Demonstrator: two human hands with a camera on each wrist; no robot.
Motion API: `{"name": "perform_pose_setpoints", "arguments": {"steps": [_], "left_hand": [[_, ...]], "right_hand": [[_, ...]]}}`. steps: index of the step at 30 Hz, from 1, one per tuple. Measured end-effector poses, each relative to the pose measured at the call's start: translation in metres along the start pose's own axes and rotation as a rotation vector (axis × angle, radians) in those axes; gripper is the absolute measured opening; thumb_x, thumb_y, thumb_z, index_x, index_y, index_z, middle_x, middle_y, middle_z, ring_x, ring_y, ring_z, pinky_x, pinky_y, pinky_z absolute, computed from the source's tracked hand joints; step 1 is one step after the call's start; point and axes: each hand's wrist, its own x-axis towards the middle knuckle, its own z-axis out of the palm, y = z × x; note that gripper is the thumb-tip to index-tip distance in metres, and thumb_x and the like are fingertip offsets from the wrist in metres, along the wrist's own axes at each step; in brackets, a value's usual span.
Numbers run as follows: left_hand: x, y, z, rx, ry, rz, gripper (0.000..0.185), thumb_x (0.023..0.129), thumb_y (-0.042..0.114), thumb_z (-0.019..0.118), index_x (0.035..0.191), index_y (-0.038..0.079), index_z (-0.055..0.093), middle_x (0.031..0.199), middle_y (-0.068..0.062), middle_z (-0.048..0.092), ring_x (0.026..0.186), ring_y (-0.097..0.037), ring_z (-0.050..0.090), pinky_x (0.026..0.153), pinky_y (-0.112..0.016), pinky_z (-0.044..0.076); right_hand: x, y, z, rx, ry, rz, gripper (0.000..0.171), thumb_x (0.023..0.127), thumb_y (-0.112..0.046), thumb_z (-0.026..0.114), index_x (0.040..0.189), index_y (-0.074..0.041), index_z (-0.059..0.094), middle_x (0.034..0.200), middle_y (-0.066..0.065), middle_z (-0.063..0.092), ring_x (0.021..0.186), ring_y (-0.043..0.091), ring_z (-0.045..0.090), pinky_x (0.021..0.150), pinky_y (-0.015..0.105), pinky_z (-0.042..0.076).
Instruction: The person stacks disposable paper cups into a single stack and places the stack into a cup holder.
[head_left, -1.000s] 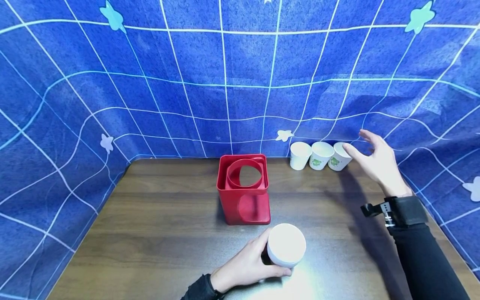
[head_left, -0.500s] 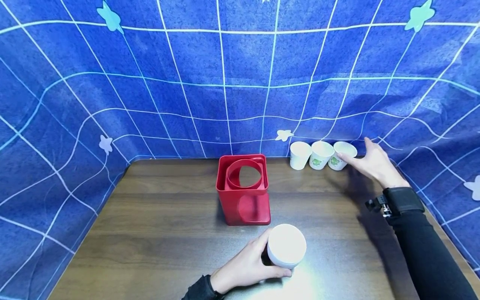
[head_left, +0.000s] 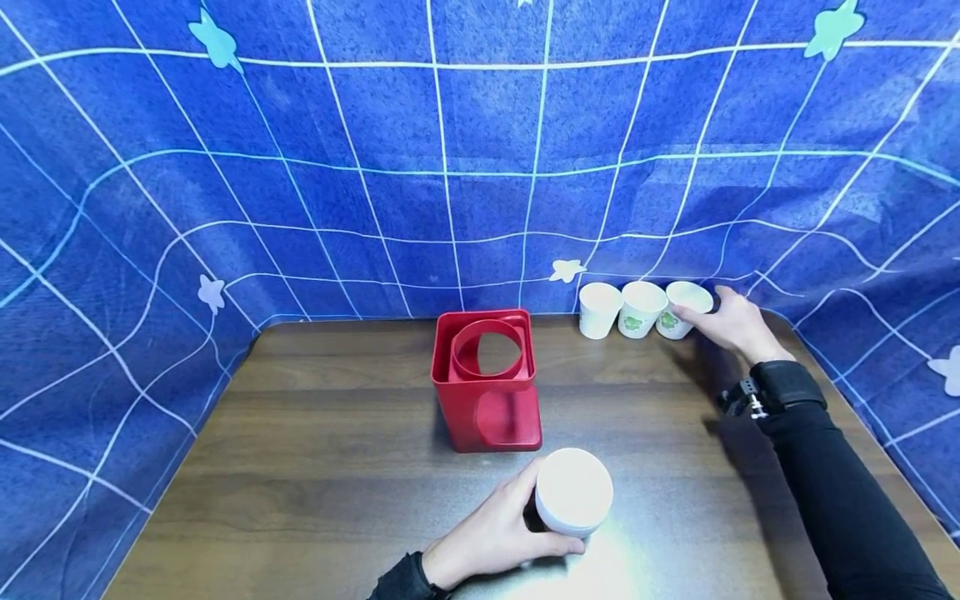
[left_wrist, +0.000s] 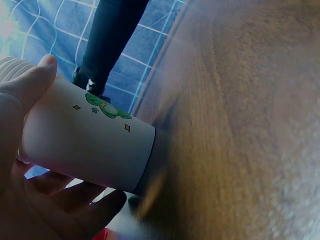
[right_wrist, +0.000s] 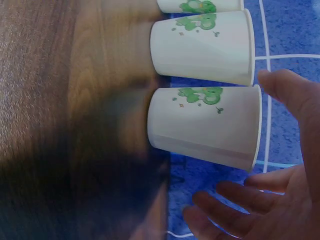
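My left hand (head_left: pixel 498 529) grips a stack of white paper cups (head_left: pixel 573 492) near the front of the table. Nested rims show by the thumb in the left wrist view, and a green cartoon print decorates the side of the paper cups (left_wrist: pixel 90 135). At the back right, my right hand (head_left: pixel 738 325) reaches round the rightmost paper cup (head_left: pixel 671 323) of a row of three. In the right wrist view its thumb (right_wrist: pixel 280 87) lies at the rim of that cup (right_wrist: pixel 205 125), while the other fingers (right_wrist: pixel 235 200) are spread on the opposite side with a gap.
A red square holder (head_left: pixel 468 408) with a round ring on top stands mid-table. The middle cup (head_left: pixel 641 312) and the left cup (head_left: pixel 598 312) stand close beside the rightmost one. Blue gridded cloth (head_left: pixel 405 208) hangs behind the wooden table (head_left: pixel 322 433).
My right hand has moved left and down to the rightmost cup, its thumb and fingers coming closer together about it. My left hand and its stack have stayed in place.
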Motion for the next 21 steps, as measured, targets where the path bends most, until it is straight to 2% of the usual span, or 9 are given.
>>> {"name": "perform_pose_setpoints", "arguments": {"steps": [7, 15, 21], "left_hand": [[-0.001, 0.0, 0.001, -0.002, 0.003, 0.005, 0.078, 0.085, 0.039, 0.085, 0.149, 0.035, 0.041, 0.135, 0.011, 0.062, 0.118, -0.004, 0.063, 0.106, -0.028, 0.049], [0.001, 0.0, 0.002, -0.01, 0.0, 0.008, 0.078, 0.085, 0.038, 0.085, 0.149, 0.034, 0.041, 0.136, 0.01, 0.063, 0.119, -0.004, 0.062, 0.106, -0.028, 0.049], [0.001, 0.001, 0.0, -0.014, -0.002, -0.02, 0.079, 0.085, 0.04, 0.085, 0.15, 0.037, 0.04, 0.136, 0.012, 0.061, 0.12, -0.004, 0.062, 0.107, -0.029, 0.048]], "right_hand": [[-0.001, 0.002, 0.009, 0.027, 0.057, -0.045, 0.088, 0.094, -0.058, 0.065, 0.136, 0.016, 0.045, 0.131, 0.043, 0.054, 0.121, 0.057, 0.052, 0.099, 0.067, 0.043], [0.0, 0.002, 0.011, 0.059, 0.078, -0.039, 0.092, 0.094, -0.06, 0.064, 0.144, 0.013, 0.038, 0.137, 0.042, 0.049, 0.126, 0.058, 0.048, 0.103, 0.066, 0.041], [-0.002, 0.0, 0.01, 0.071, 0.109, -0.049, 0.088, 0.094, -0.058, 0.066, 0.141, 0.013, 0.042, 0.135, 0.041, 0.052, 0.124, 0.056, 0.05, 0.102, 0.065, 0.041]]}}
